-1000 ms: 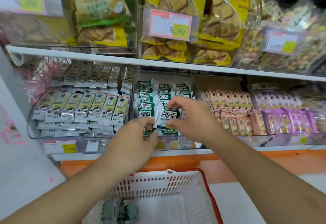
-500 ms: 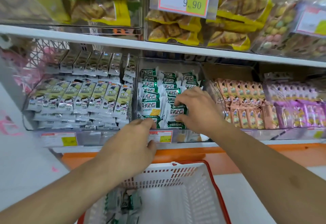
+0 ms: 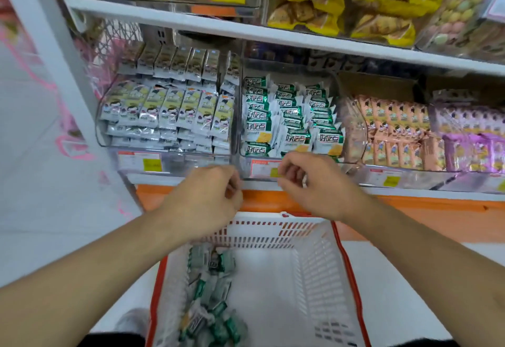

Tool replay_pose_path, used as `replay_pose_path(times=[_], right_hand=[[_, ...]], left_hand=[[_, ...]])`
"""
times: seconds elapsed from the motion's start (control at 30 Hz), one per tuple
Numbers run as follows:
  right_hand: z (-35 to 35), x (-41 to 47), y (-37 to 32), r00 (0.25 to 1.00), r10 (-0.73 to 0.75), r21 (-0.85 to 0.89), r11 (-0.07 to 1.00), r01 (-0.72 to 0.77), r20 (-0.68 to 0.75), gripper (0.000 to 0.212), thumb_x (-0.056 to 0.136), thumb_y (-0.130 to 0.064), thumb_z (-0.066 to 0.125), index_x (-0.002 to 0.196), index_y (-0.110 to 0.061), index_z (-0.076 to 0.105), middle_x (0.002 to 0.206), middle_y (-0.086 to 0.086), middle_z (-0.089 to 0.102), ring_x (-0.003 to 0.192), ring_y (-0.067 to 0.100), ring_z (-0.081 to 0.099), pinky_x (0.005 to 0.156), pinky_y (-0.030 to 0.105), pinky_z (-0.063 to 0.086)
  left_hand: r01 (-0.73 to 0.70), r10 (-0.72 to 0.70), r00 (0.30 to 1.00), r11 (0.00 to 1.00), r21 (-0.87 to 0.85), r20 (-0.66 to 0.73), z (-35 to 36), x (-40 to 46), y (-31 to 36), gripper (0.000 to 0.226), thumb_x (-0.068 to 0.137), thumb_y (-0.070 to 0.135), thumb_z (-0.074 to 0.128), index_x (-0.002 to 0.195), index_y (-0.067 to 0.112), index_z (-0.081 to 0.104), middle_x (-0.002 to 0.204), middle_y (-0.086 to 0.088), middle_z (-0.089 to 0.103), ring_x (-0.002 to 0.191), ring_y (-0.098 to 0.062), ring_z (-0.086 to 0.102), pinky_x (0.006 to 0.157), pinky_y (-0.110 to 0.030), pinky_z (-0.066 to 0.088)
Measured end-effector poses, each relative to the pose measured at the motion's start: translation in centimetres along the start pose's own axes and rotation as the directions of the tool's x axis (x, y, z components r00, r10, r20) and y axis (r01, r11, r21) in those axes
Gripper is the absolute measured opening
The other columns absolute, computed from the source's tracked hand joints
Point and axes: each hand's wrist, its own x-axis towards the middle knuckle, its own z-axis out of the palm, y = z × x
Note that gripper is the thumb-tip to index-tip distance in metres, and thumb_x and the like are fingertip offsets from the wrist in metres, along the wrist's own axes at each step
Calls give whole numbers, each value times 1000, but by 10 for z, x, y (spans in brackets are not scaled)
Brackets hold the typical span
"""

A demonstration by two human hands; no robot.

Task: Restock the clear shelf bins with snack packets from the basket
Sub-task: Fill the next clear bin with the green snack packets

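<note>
A clear shelf bin (image 3: 352, 127) holds rows of green-and-white snack packets (image 3: 297, 138). Both my hands hover just in front of its price-label lip, above the basket. My left hand (image 3: 210, 196) has loosely curled fingers and holds nothing. My right hand (image 3: 308, 182) is also loosely curled and empty, its fingertips near the bin's front edge. Below them stands a white basket with a red rim (image 3: 308, 240). Several green-and-white packets (image 3: 210, 292) lie heaped along its left side.
Left of the green bin is a clear bin of silver-and-yellow packets (image 3: 169, 108). To the right are bins of orange packets (image 3: 396, 133) and purple packets (image 3: 470, 138). The upper shelf (image 3: 246, 28) carries yellow biscuit bags. An orange ledge (image 3: 410, 210) runs below the bins.
My right hand has let go of the green packet it was setting in the bin and pulled back toward the basket. My left hand has drawn back too. The view has tilted down.
</note>
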Motion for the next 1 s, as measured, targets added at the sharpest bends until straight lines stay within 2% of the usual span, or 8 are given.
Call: replay_pose_path(times=[0.07, 0.17, 0.3, 0.43, 0.57, 0.67, 0.83, 1.0], right_hand=[[42, -7, -1, 976, 30, -106, 994, -7, 215, 6, 98, -27, 65, 103, -25, 62, 85, -8, 63, 79, 13, 60, 71, 39, 54], [115, -15, 3, 863, 135, -255, 967, -8, 487, 22, 99, -27, 62, 120, -21, 60, 100, -3, 65, 96, 22, 61, 79, 39, 54], [216, -34, 11, 615, 303, -286, 949, -129, 728, 48, 101, -26, 63, 146, -16, 47, 132, 12, 57, 114, 31, 58, 92, 42, 53], [298, -62, 15, 497, 313, -207, 944, -258, 809, 81, 97, -45, 70, 163, -37, 24, 150, 14, 39, 129, 38, 52, 95, 42, 48], [345, -83, 29, 559, 343, -208, 933, -292, 755, 81, 88, -61, 71, 156, -44, 29, 134, 18, 43, 122, 42, 49, 98, 49, 47], [352, -78, 36, 572, 373, -98, 886, -453, 731, 61, 79, -60, 77, 130, -39, 51, 126, 10, 52, 112, 32, 54, 86, 39, 52], [351, -78, 47, 662, 461, 51, 797, -601, 590, 31, 78, -25, 88, 80, -21, 57, 91, 1, 62, 70, 7, 51, 60, 22, 43], [354, -80, 40, 624, 491, 68, 750, -657, 608, 43, 81, -14, 81, 116, -17, 56, 91, 0, 62, 78, 14, 55, 59, 24, 42]], left_hand=[[73, -81, 992, 994, 85, 93, 22, -7, -25, 8, 94, 35, 58, 93, 29, 63, 97, 7, 70, 91, -14, 66, 81, -35, 56], [220, -277, 938, 940, 262, 208, 60, -20, -68, 35, 96, 40, 57, 120, 15, 54, 119, -12, 62, 108, -31, 62, 86, -40, 55], [379, -454, 876, 856, 351, 163, 100, -36, -116, 76, 97, 52, 55, 146, 4, 22, 143, -20, 33, 133, -41, 41, 104, -54, 46], [509, -564, 782, 824, 250, 264, 136, -47, -146, 106, 100, 52, 52, 153, 15, -32, 164, -24, 8, 132, -48, 46, 105, -55, 46], [495, -554, 792, 828, 262, 257, 145, -46, -147, 115, 97, 54, 54, 149, 13, -40, 166, -27, -9, 125, -47, 55, 91, -41, 50], [468, -541, 803, 831, 300, 247, 147, -46, -148, 117, 95, 59, 55, 149, 11, -37, 166, -28, -6, 124, -48, 55, 92, -42, 52], [478, -545, 805, 830, 289, 234, 146, -46, -146, 119, 93, 58, 58, 152, 12, -35, 166, -26, -3, 121, -44, 56, 88, -39, 53], [492, -542, 803, 838, 236, 249, 144, -47, -145, 115, 93, 46, 60, 149, 19, -37, 166, -24, 0, 120, -43, 57, 80, -36, 51]])
